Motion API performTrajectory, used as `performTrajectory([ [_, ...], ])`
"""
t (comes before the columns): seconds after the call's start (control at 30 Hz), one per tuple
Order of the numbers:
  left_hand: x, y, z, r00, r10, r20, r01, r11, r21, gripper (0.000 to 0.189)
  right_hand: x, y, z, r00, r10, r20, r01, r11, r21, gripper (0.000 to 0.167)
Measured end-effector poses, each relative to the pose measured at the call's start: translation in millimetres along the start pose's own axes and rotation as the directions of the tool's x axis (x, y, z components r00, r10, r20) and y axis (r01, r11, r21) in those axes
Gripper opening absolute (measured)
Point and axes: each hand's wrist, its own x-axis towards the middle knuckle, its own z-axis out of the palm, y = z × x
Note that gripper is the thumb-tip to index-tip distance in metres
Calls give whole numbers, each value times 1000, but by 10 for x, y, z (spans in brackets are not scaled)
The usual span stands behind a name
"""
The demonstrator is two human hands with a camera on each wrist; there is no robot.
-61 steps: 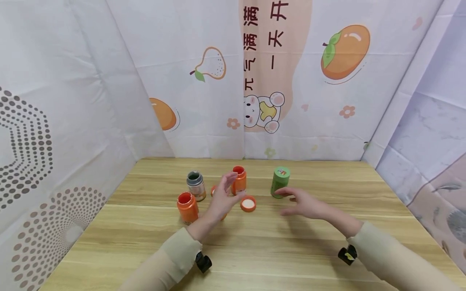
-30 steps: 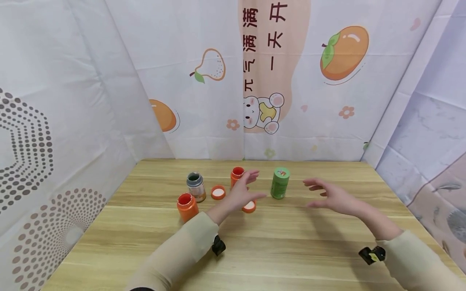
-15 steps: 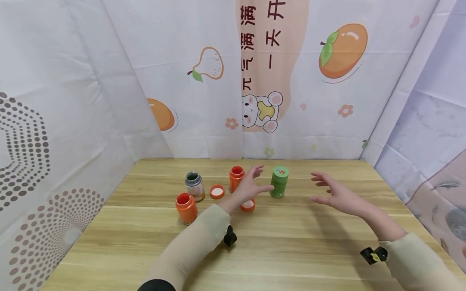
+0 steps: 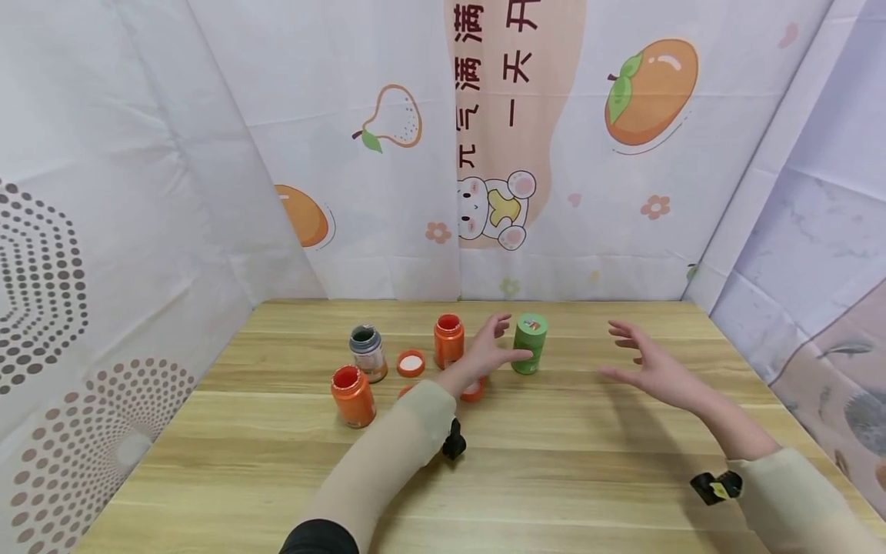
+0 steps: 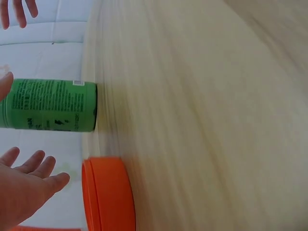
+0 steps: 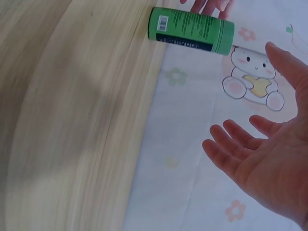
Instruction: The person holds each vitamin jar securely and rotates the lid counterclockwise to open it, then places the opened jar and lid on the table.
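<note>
A green lidded canister (image 4: pixel 532 337) stands upright toward the back of the table. Beside its left side is my left hand (image 4: pixel 487 350), thumb and fingers spread, with the thumb overlapping the canister in the head view. In the left wrist view the canister (image 5: pixel 53 105) shows between thumb and fingers. My right hand (image 4: pixel 654 367) hovers to the right of the canister, fingers apart and holding nothing. The right wrist view shows that hand (image 6: pixel 272 161) with its palm toward the canister (image 6: pixel 190 30).
Left of the canister stand an orange open jar (image 4: pixel 449 344), a grey-necked open jar (image 4: pixel 370 358) and another orange jar (image 4: pixel 354 400). Orange lids (image 4: pixel 411 363) lie among them, one (image 4: pixel 473 391) partly under my left wrist. A printed curtain (image 4: pixel 388 254) hangs behind the table.
My left hand has moved right, from over the orange jar to the canister's side. My right hand has drawn away from the canister to the right. The canister has stayed put.
</note>
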Motion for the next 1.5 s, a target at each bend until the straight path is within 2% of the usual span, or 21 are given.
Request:
performTrajectory([
  [0.23,14,29,78,998,-55,-14,54,998,-45,86,-21,69,-40,1000,25,-16,-25,1000,15,82],
  [0.53,33,-42,106,999,-47,-25,45,997,-56,72,-24,168,-92,998,47,-49,-46,998,33,82],
  [0.63,37,-46,110,999,-35,-4,35,999,-21,70,-25,189,-113,997,55,-52,-54,998,35,82],
  [0.77,78,-73,149,1000,-1,27,-1,998,70,68,-24,200,-122,997,59,-56,-58,998,33,82],
  [0.87,120,-107,204,998,37,41,-43,987,154,66,-22,214,-110,997,56,-53,-54,998,33,81],
  [0.97,137,-114,256,997,59,54,-68,978,197,66,-12,227,-87,998,49,-51,-47,998,28,79],
  [1.2,101,-115,265,993,73,88,-91,971,223,63,15,205,-49,997,30,-71,-27,999,42,76],
  [1.5,-9,-3,118,991,86,102,-107,970,217,60,55,181,-64,998,35,-59,-32,998,52,77],
])
